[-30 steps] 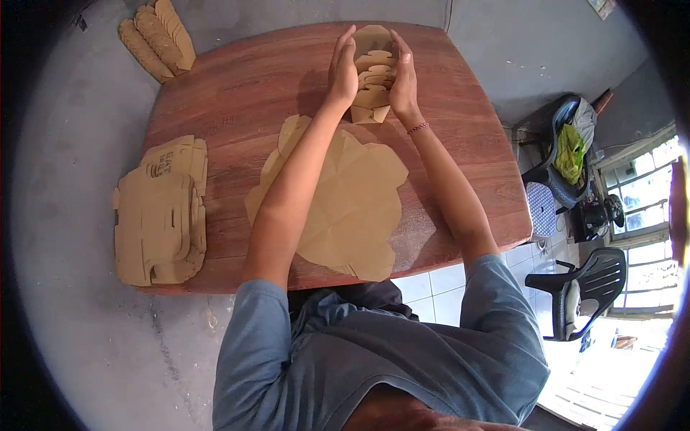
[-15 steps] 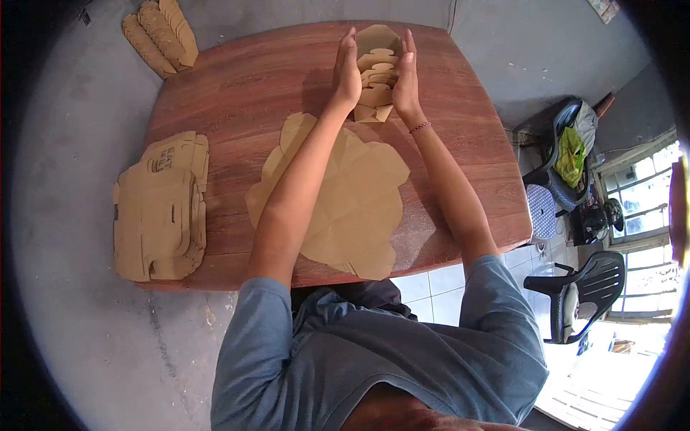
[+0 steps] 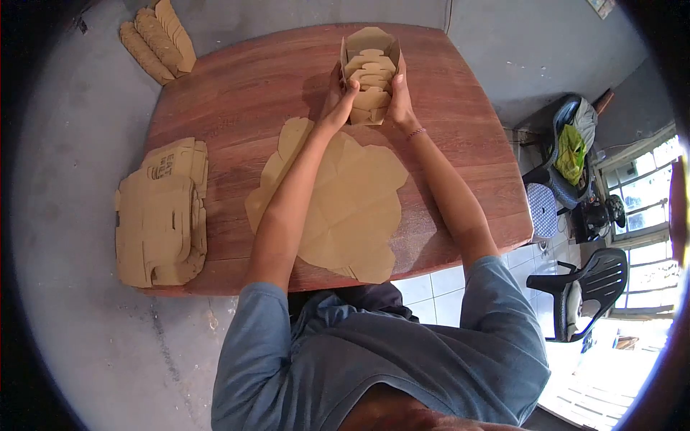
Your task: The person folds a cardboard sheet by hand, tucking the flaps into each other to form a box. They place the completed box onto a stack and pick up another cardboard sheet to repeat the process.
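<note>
Near the table's far edge stands a brown cardboard box stack (image 3: 372, 72), several folded pieces nested one in another. My left hand (image 3: 340, 99) wraps its left side, thumb on the near corner and fingers partly hidden behind the wall. On the right side my right hand (image 3: 399, 99) grips it, thumb up along the edge. Flat on the table beneath my forearms lies an unfolded cardboard sheet (image 3: 345, 201) with rounded flaps. The left forearm covers part of that sheet.
The wooden table (image 3: 237, 93) holds a pile of flat cardboard pieces (image 3: 154, 223) at its left edge. More stacked cardboard (image 3: 158, 43) sits at the far left corner. On the right are a stool (image 3: 542, 208), a black chair (image 3: 593, 287) and another chair with bags (image 3: 570, 154).
Both hands have slid down toward the near end of the box stack. Their upright fingers now curl around its sides, and more of its top and walls shows.
</note>
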The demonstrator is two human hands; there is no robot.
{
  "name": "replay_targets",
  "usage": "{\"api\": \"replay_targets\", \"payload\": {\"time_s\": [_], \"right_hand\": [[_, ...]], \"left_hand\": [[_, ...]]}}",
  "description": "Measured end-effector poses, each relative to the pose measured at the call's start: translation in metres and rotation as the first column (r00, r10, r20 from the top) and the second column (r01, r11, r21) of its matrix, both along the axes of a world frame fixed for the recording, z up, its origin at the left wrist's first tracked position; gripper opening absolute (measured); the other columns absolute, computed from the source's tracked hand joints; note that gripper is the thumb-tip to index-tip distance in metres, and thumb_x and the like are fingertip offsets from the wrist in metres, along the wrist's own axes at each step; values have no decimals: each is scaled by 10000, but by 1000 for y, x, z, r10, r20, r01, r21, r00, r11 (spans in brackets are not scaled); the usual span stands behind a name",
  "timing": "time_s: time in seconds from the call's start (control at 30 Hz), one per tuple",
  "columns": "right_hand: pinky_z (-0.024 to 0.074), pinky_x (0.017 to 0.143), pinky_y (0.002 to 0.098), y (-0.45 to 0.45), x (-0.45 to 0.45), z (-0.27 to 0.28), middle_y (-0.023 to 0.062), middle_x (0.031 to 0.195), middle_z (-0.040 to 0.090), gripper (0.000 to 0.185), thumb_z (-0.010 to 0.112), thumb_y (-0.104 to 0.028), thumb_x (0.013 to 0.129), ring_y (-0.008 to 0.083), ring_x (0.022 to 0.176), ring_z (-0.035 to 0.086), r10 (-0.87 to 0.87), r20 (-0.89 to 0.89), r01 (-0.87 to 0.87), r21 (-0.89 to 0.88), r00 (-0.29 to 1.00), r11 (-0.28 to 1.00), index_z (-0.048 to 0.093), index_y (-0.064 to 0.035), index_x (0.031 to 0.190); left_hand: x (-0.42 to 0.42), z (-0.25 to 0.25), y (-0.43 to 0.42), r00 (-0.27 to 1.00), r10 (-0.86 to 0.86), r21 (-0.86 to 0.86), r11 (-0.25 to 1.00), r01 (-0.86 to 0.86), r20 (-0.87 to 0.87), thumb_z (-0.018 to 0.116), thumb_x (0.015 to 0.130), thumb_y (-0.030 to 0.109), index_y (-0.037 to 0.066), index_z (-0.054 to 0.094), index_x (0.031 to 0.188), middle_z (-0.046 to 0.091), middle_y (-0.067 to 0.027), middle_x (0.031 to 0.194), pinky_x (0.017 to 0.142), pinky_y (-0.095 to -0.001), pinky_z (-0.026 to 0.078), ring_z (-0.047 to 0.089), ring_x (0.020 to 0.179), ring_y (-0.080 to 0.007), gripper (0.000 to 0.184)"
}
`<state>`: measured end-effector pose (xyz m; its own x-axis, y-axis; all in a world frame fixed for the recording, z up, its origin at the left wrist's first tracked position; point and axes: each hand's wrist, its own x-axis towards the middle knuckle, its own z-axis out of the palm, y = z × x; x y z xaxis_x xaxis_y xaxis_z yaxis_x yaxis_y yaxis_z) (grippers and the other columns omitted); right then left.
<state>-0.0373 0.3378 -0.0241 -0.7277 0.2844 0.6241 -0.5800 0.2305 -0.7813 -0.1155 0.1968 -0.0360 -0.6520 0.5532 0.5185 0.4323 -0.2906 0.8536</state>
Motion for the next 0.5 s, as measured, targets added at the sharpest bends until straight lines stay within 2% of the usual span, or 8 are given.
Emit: {"api": "replay_targets", "payload": {"time_s": [0.03, 0.07, 0.1, 0.13, 0.2, 0.23, 0.4, 0.5], "right_hand": [[238, 1193, 435, 4, 2, 1, 169, 1597, 228, 921, 343, -698, 975, 308, 1457, 268, 0, 1, 0, -2, 1000, 1000, 66, -76, 1596], [223, 1199, 446, 14, 3, 0, 199, 1610, 181, 1004, 458, -676, 939, 333, 1479, 218, 43, 39, -45, 55, 998, 997, -1, -64, 1589], [207, 1205, 458, 22, 4, -1, 229, 1624, 134, 1111, 573, -653, 904, 358, 1502, 168, 85, 79, -93, 111, 993, 989, -68, -52, 1583], [207, 1205, 458, 28, 5, -4, 229, 1624, 134, 1111, 573, -653, 904, 358, 1502, 168, 85, 80, -94, 111, 993, 989, -68, -52, 1583], [219, 1210, 466, 38, 4, -13, 256, 1611, 150, 1220, 758, -506, 831, 373, 1493, 198, 63, 243, -124, 242, 968, 962, -94, -50, 1577], [250, 1207, 454, 40, 1, -19, 259, 1591, 220, 1351, 881, -393, 721, 376, 1470, 264, 77, 305, -143, 203, 949, 969, -108, -40, 1570], [286, 1195, 411, 20, 8, -12, 273, 1552, 305, 1475, 925, -412, 645, 360, 1437, 344, -63, 381, -78, 344, 923, 936, -170, 17, 1535], [300, 1188, 393, 12, 9, -14, 284, 1539, 324, 1521, 939, -414, 619, 352, 1426, 370, -110, 355, -39, 386, 929, 922, -204, 47, 1511]], "left_hand": [[-7, -4, -1, 998, 29, -65, 998, -25, 59, 459, 900, 764, -1, 282, 1489, 409, -198, 1447, 1134, -427, 295, 374, 1369, -298, 982], [-11, -9, -1, 991, 62, -131, 990, -46, 116, 475, 890, 769, 3, 289, 1487, 416, -197, 1445, 1136, -425, 293, 380, 1369, -303, 989], [-10, -5, -4, 983, 53, -109, 993, -34, 175, 464, 894, 771, -4, 305, 1482, 419, -188, 1441, 1144, -421, 288, 373, 1374, -293, 986], [-11, 0, -7, 983, 53, -109, 993, -34, 176, 464, 894, 771, -4, 305, 1482, 419, -188, 1441, 1144, -421, 288, 373, 1374, -293, 986], [-15, 2, -10, 974, 118, -182, 980, -83, 193, 331, 926, 787, -28, 393, 1468, 400, -191, 1521, 1141, -403, 279, 366, 1401, -274, 981], [-16, 3, -10, 974, 119, -181, 980, -84, 194, 331, 926, 787, -28, 393, 1468, 400, -191, 1521, 1141, -403, 279, 366, 1401, -274, 981], [-22, -18, 1, 925, 288, -153, 954, -256, 249, 338, 917, 795, -2, 202, 1560, 235, -159, 1612, 1186, -400, 216, 254, 1461, -247, 1033], [-22, -27, 1, 916, 224, -108, 974, -199, 332, 338, 907, 806, 6, 176, 1564, 218, -157, 1615, 1191, -408, 211, 235, 1468, -250, 1048]]}}
